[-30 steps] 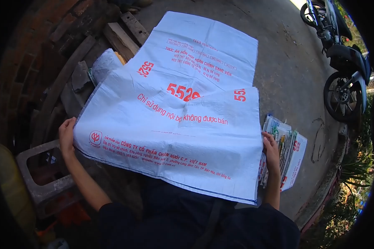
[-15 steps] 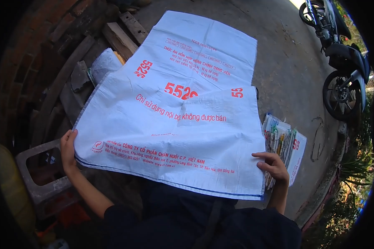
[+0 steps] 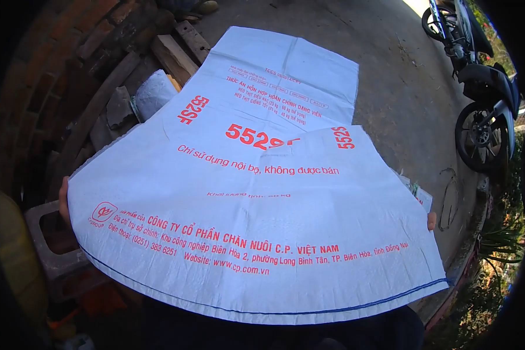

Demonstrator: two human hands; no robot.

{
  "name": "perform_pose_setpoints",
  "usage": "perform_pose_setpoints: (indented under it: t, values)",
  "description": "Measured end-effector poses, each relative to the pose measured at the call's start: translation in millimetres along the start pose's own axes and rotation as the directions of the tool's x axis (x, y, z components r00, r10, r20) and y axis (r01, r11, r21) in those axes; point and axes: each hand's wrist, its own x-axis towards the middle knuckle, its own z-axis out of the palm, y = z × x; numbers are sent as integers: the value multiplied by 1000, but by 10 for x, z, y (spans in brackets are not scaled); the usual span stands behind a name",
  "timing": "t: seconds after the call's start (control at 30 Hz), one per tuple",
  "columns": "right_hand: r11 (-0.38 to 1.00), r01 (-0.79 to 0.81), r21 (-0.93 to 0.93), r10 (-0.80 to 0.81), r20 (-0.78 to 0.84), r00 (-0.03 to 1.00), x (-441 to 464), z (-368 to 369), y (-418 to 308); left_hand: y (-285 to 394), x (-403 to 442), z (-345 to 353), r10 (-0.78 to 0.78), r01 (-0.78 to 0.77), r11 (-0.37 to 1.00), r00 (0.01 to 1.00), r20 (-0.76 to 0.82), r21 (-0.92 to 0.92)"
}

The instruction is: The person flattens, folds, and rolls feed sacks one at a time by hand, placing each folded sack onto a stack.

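You have one large white sack (image 3: 309, 204) spread out in front of you, its near part broad and closest to you, its far part reaching out over the ground (image 3: 396, 76). A fold crosses the sack's middle and hides part of the big red number. Along its near edge runs a blue seam (image 3: 274, 313).

Your left hand (image 3: 64, 201) grips the sack's left edge, with only its fingers showing. Your right hand (image 3: 431, 221) grasps the right edge; just a fingertip shows there, the remainder being behind the sack.

Left of the sack, near your left hand, sits a concrete block (image 3: 52, 266). Pieces of wood (image 3: 173, 55) and a white bundle (image 3: 156, 93) lie beyond the sack's left edge, near a brick wall (image 3: 58, 46). A motorbike (image 3: 485, 111) stands well apart, right of the sack.
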Motion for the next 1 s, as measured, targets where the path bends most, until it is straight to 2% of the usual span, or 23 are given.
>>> perform_pose_setpoints:
  t: [0.47,0.53,0.57,0.6,0.63,0.67,0.73,0.8,0.83,0.9,0.97,1.0]
  values:
    - [979,100,-178,-51,262,964,669,-339,37,-399,-693,-555,-68,76,995,992,-107,63]
    - [962,158,-225,-111,207,972,561,-488,-106,-417,-417,-365,-44,45,996,999,-14,70]
    - [940,194,-280,-169,112,979,296,-625,-400,-340,-26,19,-24,16,997,993,112,69]
    - [951,191,-245,-225,-119,967,337,167,-559,-255,404,579,-4,-15,998,961,275,66]
    - [949,126,-290,-148,-53,988,617,-24,-418,-188,773,1265,11,-43,997,892,451,62]
    - [885,118,-450,-182,-100,978,894,-188,-164,-151,1032,2026,26,-74,996,786,617,52]
    - [910,37,-413,-172,-295,940,1131,-127,227,-169,1046,3264,27,-115,992,545,838,43]
    - [973,53,-223,-156,-475,866,1179,31,526,-202,881,3924,11,-162,985,366,931,53]
    - [976,75,-204,-169,-491,854,1243,5,819,-222,821,4108,-4,-185,981,307,952,64]
    - [955,-27,-296,-167,-609,776,1198,120,1136,-287,715,4339,-42,-223,971,219,975,92]
    - [866,-80,-494,-274,-602,750,1061,227,1314,-374,699,4522,-91,-255,959,151,984,127]
    - [825,-185,-534,-228,-613,757,965,278,1387,-421,687,4596,-116,-270,952,121,986,145]
